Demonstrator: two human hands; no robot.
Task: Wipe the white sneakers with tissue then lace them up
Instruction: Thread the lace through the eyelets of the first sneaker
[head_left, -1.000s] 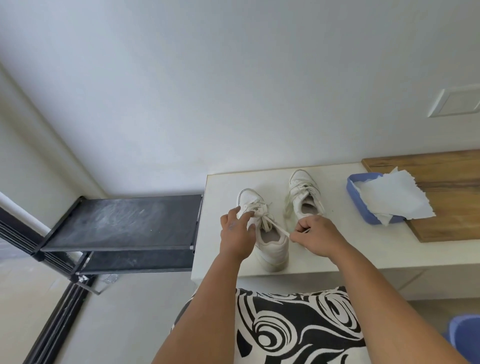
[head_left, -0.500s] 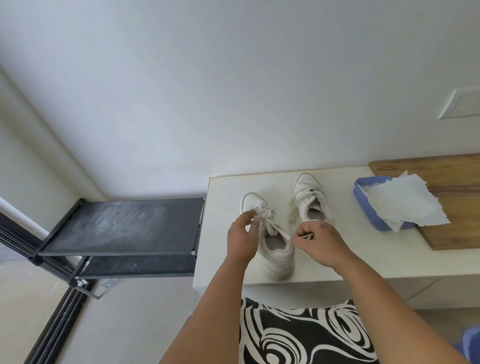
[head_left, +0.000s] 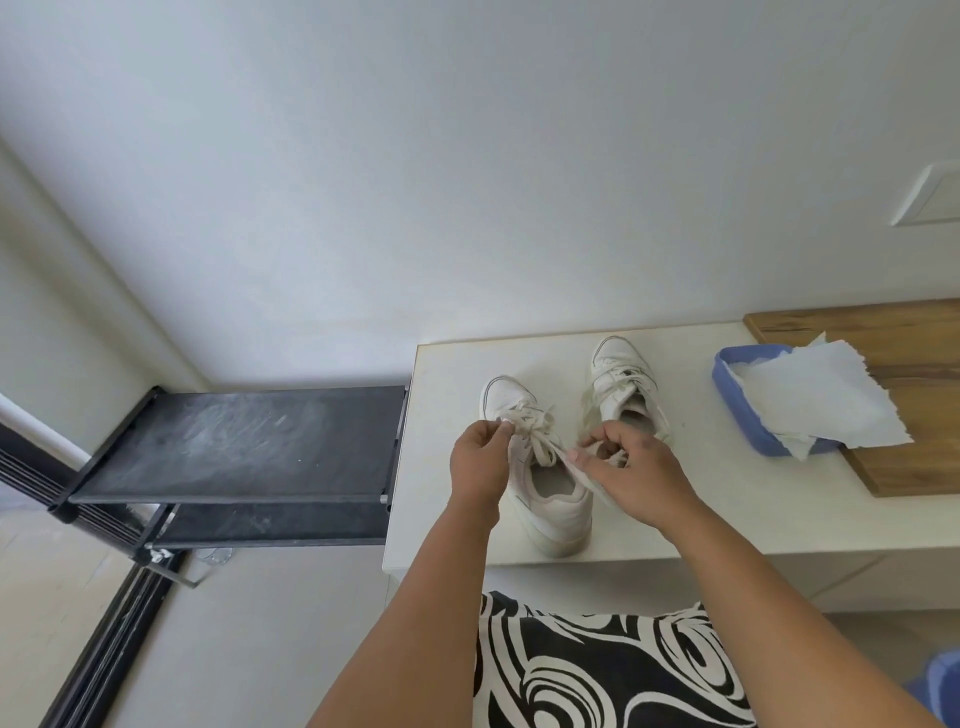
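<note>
Two white sneakers stand side by side on a cream counter (head_left: 727, 519), toes toward the wall. Over the near left sneaker (head_left: 550, 499), my left hand (head_left: 480, 462) pinches a strand of its white lace (head_left: 535, 441) at the left eyelets. My right hand (head_left: 631, 475) pinches the other end of that lace, stretched across the shoe's opening. The far right sneaker (head_left: 623, 387) sits untouched behind my right hand, its heel partly hidden. White tissue (head_left: 810, 400) spills out of a blue tray (head_left: 737, 410) to the right.
A wooden board (head_left: 909, 374) lies under the tray at the counter's right. A black metal rack (head_left: 234, 447) with two shelves stands lower on the left, against the counter's edge. The wall rises just behind the shoes. A blue object (head_left: 940, 680) shows at the bottom right.
My right hand has shifted slightly up and left along the lace, and my left hand has moved onto the left eyelets. The view has drifted a little, so the counter appears further right.
</note>
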